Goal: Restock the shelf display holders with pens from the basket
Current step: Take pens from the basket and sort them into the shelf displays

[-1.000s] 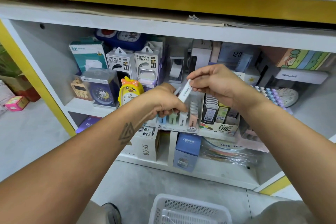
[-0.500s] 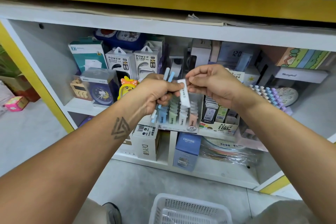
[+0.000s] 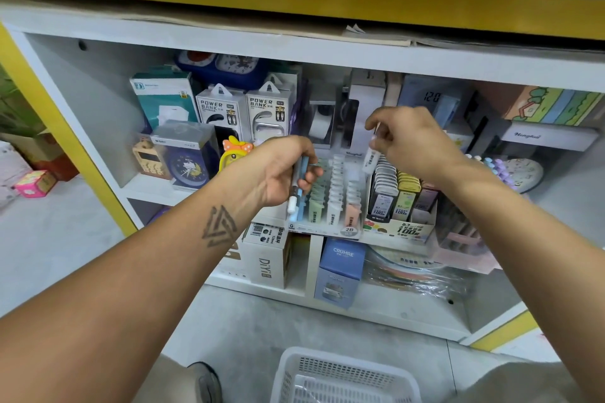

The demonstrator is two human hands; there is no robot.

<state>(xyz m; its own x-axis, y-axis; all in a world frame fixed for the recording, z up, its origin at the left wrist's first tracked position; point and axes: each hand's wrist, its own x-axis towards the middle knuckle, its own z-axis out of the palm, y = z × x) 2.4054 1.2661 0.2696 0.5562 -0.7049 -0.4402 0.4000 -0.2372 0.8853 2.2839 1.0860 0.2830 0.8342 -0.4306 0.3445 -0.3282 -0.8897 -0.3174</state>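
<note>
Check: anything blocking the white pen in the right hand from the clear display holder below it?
Nothing visible. The right hand pinches the white pen just above the clear display holder; the left hand grips its pens off to the left.

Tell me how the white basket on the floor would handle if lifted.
The white basket is probably light: its walls are thin perforated plastic. It may flex slightly when gripped by one rim. It looks nearly empty, so it should slide easily if nudged.

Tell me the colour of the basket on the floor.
White basket, seen in the head view.
</note>
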